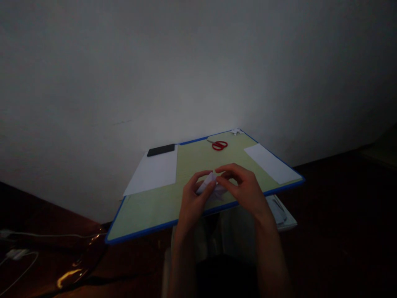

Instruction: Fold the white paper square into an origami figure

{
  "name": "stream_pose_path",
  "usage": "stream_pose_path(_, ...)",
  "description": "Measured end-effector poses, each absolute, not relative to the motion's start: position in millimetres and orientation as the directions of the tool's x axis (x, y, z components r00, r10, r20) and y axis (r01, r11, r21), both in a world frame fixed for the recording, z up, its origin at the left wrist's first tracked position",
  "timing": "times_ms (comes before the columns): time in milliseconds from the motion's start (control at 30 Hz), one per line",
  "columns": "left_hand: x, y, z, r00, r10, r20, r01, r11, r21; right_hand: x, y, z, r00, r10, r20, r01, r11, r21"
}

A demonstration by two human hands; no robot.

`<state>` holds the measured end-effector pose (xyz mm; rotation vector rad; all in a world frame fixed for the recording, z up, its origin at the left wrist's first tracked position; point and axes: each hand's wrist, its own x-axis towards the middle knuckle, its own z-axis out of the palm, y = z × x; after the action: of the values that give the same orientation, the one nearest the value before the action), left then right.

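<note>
both hands pinch a creased, folded white paper.

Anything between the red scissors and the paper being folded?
No. Head view shows only bare green board between scissors and folded paper.

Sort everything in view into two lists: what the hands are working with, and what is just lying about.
In use:
folded paper, pinched by left hand and right hand; green board under them.

Lying about:
red scissors; black slab; left sheet; right sheet; small paper shape at the far corner; cables beside the board.
</note>
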<state>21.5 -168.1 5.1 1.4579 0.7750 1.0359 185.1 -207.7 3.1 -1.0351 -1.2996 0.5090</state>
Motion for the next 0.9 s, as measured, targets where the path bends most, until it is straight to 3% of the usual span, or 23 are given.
stream_pose_path(167, 18.2, -165.4, 4.7, 0.408, 0.899, 0.159, -0.075, -0.14, 0.987, 190.6, -210.3, 3.5, 0.169, 0.767, 0.619, 0.362, 0.536, -0.762)
stream_pose_path(400, 17.7, -165.9, 2.3, 0.49, 0.864, 0.119, -0.092, -0.084, 0.992, 193.5, -208.3, 4.2, 0.096, 0.732, 0.675, 0.395, 0.594, -0.701)
stream_pose_path(633, 17.8, -166.1, 2.7, 0.408, 0.904, 0.126, -0.147, -0.071, 0.987, 193.7, -206.6, 1.2, 0.267, 0.767, 0.583, 0.285, 0.515, -0.808)
stream_pose_path(900, 18.2, -166.5, 6.0, 0.392, 0.905, 0.163, -0.163, -0.106, 0.981, 189.6, -205.2, 3.9, 0.166, 0.779, 0.605, 0.364, 0.522, -0.772)
